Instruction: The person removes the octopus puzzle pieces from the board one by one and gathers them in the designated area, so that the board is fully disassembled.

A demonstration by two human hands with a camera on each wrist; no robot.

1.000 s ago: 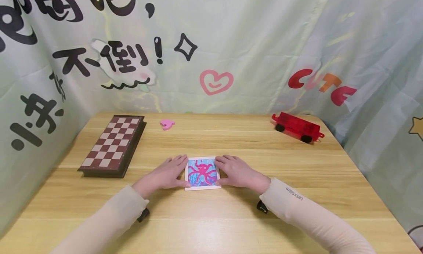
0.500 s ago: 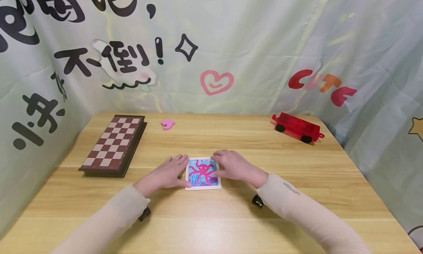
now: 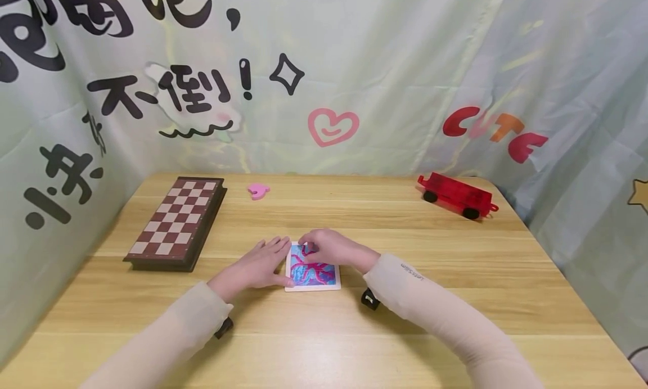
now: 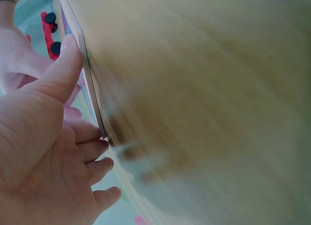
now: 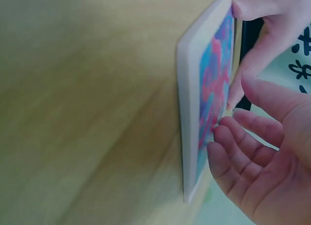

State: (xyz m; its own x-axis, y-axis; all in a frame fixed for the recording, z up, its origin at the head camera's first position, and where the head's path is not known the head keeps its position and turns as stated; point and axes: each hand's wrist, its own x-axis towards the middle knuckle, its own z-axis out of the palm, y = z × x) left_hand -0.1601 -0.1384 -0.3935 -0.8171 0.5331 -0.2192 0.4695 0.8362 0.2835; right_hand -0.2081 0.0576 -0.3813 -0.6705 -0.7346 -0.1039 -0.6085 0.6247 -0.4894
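Note:
A small square octopus picture with a white frame lies flat on the table, pink on blue. My left hand rests along its left side, fingers extended toward the upper left corner and thumb at the lower left one. In the left wrist view that thumb lies against the frame's edge. Over the top of the picture is my right hand, covering the octopus's head. Its loosely bent fingertips are right at the picture surface in the right wrist view, with the thumb held apart.
A folded checkered game board lies at the left. Near the back edge is a small pink piece. A red toy wagon with black wheels stands at the back right. A printed curtain hangs behind the wooden table.
My right hand has left the picture's right side and moved leftward over its upper part. My left hand and the picture have kept their places.

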